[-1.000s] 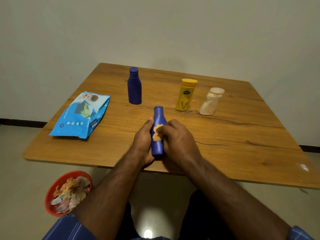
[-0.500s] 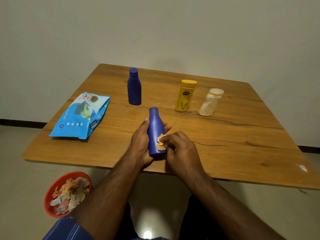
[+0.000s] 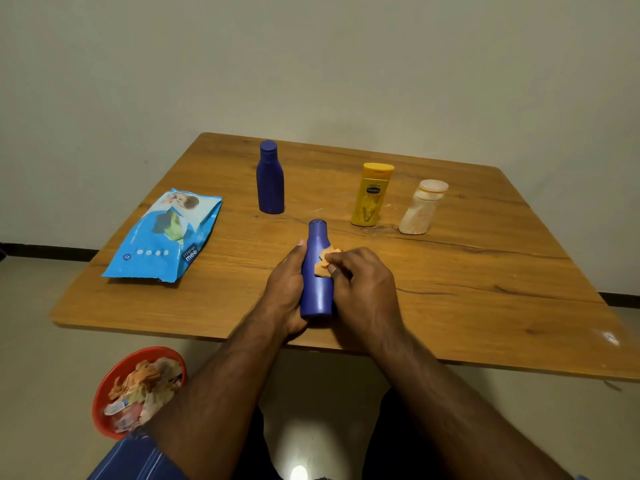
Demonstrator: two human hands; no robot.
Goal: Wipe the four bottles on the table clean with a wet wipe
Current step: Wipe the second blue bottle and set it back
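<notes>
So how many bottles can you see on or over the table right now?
4. One blue bottle is gripped in the left hand; another blue bottle stands at the back, with the yellow bottle and the pale bottle to its right. None looks hidden.

Wipes pack (image 3: 162, 237) left of three standing bottles (image 3: 270, 180) on table (image 3: 485, 289)

The scene is being lit dimly and warmly, seemingly from above. A bright glare spot (image 3: 298, 472) is being reflected off the floor (image 3: 41, 341) below the hands (image 3: 360, 289). Edges are being bowed by the wide lens; focus is being kept slightly soft.
</notes>
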